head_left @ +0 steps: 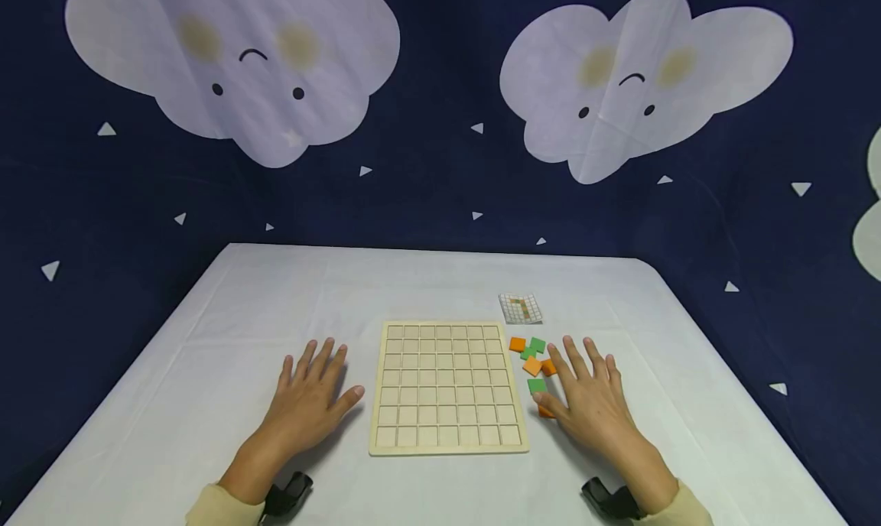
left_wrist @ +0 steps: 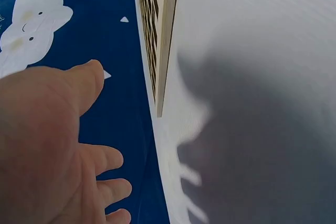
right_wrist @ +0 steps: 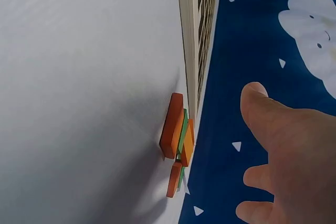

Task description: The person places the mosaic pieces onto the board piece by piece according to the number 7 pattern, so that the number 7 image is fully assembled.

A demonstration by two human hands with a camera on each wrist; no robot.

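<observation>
A square wooden grid board (head_left: 436,387) lies in the middle of the white table. To its left, my left hand (head_left: 307,404) is held with fingers spread, holding nothing; its shadow falls on the cloth. My right hand (head_left: 590,398) hovers over the right side, fingers spread, partly covering some tiles. Beside the board's right edge lie several small square tiles, among them an orange tile (head_left: 518,344) and a green tile (head_left: 537,387). In the right wrist view an orange tile (right_wrist: 172,126) shows below the hand, apart from the thumb.
A small printed grid card (head_left: 521,309) with a coloured pattern lies behind the tiles. The white tablecloth (head_left: 206,373) spreads around the board. A dark blue curtain (head_left: 440,128) with clouds hangs behind the table. Black straps with cameras sit on both wrists.
</observation>
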